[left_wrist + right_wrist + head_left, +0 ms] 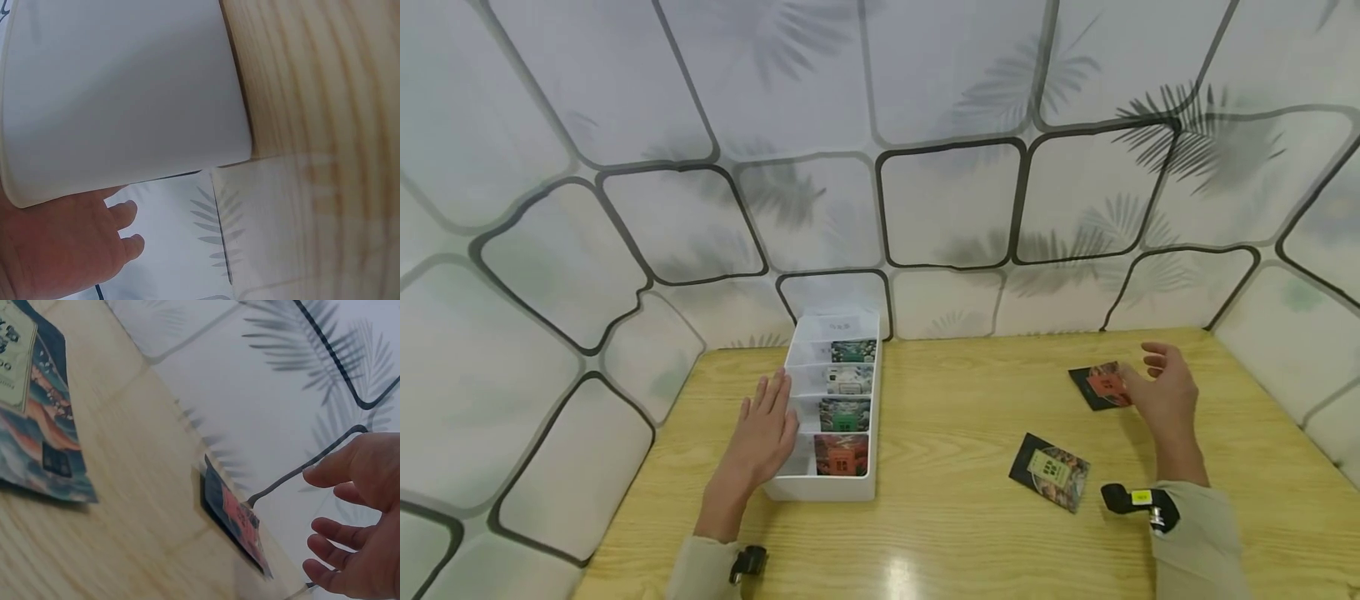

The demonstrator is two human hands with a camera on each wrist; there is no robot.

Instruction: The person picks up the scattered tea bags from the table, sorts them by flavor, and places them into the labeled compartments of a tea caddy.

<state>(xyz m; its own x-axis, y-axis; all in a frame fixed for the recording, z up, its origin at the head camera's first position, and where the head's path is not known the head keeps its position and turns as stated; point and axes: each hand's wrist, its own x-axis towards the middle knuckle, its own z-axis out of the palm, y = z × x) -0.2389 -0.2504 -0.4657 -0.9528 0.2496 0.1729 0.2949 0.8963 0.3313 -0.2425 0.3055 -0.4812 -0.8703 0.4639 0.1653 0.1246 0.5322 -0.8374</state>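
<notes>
A white compartment box point(876, 417) stands on the wooden table with several printed sachets in its slots, a red one point(841, 456) in the front slot. My left hand point(758, 437) lies along the box's left side, fingers extended toward the back. In the left wrist view the box wall point(131, 94) covers part of that hand point(69, 244). Over on the right, my right hand point(1167, 400) is beside a dark sachet with a red label point(1099, 383). The right wrist view shows its fingers spread and apart from this sachet point(236, 519), holding nothing.
Nearer the front lies another dark sachet with a pale yellow-green label point(1051, 472), left of the right forearm. Patterned fabric point(955, 208) rises behind the table point(955, 533) and along both sides. Each wrist wears a small black camera.
</notes>
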